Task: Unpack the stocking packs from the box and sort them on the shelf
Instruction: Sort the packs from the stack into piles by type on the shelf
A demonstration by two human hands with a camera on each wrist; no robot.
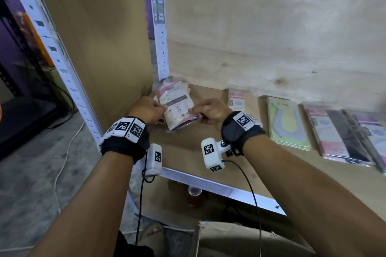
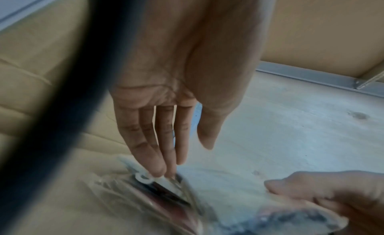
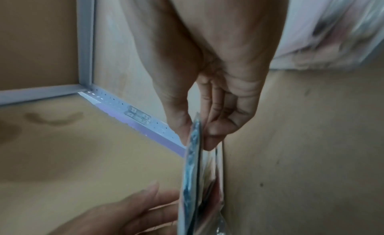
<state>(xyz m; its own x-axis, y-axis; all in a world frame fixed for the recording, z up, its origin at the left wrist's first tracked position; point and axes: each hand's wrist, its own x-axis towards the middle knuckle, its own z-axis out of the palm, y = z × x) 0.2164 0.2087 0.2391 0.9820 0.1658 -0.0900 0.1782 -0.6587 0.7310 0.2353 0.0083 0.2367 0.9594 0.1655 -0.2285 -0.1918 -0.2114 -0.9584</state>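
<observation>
A small bundle of stocking packs [image 1: 178, 110] in clear wrap, pink and white with a dark band, is held on edge over the left corner of the shelf board [image 1: 188, 146]. My right hand [image 1: 200, 110] pinches its right edge between thumb and fingers; the right wrist view shows the hand [image 3: 198, 138] gripping the packs [image 3: 193, 172] edge-on. My left hand [image 1: 155, 108] is at the bundle's left side. In the left wrist view its fingers [image 2: 164, 166] are straight and touch the white hanger tab of the packs [image 2: 166, 194], thumb apart.
More packs [image 1: 173, 87] lie in the back corner by the white upright post [image 1: 159, 27]. Several packs lie in a row to the right, a green one [image 1: 286, 123] and pink-and-black ones [image 1: 334, 133]. A cardboard box [image 1: 240, 238] stands below.
</observation>
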